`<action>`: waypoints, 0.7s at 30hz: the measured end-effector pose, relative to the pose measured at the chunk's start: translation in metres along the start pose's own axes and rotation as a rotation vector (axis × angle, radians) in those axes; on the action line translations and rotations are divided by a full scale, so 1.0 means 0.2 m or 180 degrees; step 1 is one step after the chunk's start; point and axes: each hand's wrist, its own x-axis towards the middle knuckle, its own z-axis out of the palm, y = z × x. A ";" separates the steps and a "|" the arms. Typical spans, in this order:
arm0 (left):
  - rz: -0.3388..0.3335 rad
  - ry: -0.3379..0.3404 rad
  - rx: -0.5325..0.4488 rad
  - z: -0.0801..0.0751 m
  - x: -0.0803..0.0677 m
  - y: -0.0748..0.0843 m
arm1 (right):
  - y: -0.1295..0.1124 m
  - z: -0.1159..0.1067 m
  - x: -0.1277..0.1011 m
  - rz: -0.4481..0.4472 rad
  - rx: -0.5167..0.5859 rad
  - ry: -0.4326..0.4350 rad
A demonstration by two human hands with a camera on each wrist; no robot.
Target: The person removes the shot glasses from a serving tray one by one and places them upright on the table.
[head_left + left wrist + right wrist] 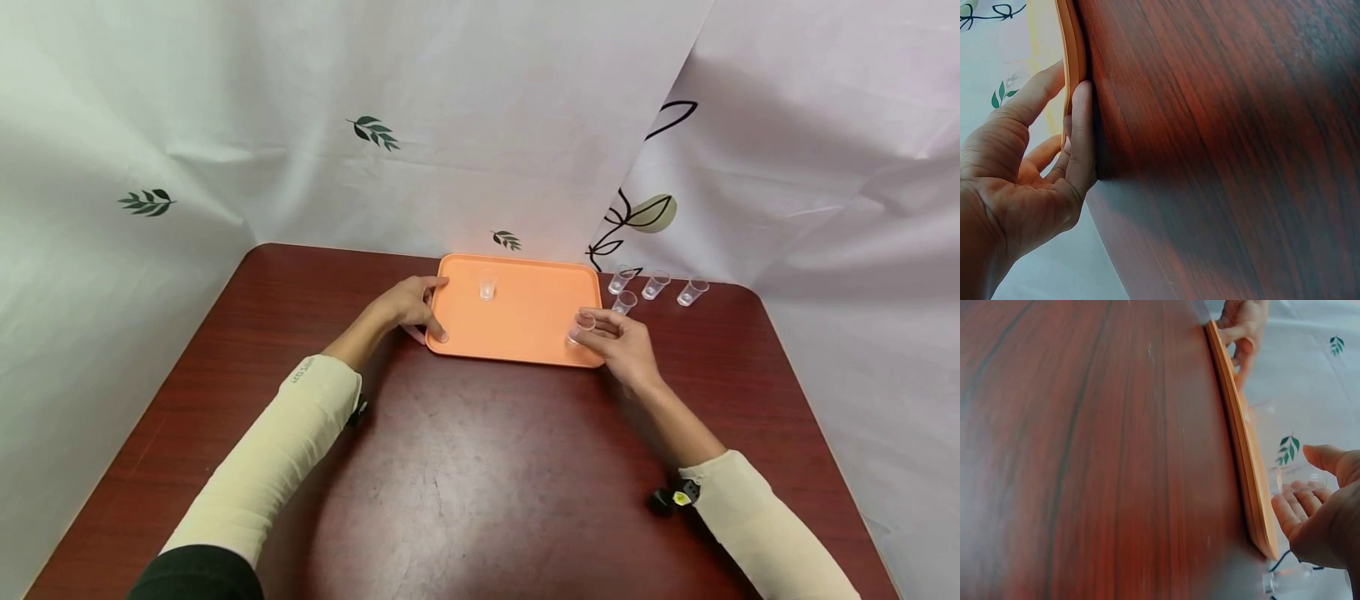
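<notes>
My left hand (pixel 408 304) holds the left end of an orange tray (pixel 517 300). In the left wrist view its thumb and fingers (pixel 1083 125) are around the tray's edge. My right hand (pixel 622 346) is over the tray's right end, its fingers beside a clear plastic cup (pixel 582 327). The right wrist view shows the thumb apart from the fairly straight fingers (pixel 1291 506), with the see-through cup between them; any contact is hard to make out. Another clear cup (pixel 487 286) stands on the tray's left part.
Several clear cups (pixel 656 285) stand on the dark red wooden table (pixel 465 467) to the right of the tray. One cup (pixel 625 302) is close to my right fingertips. White curtain (pixel 300 192) with leaf prints hangs right behind the table's far edge.
</notes>
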 end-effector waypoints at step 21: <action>-0.0055 -0.0043 -0.0092 -0.01 -0.01 0.01 | 0.03 -0.23 -0.01 -0.0022 -0.0160 0.0413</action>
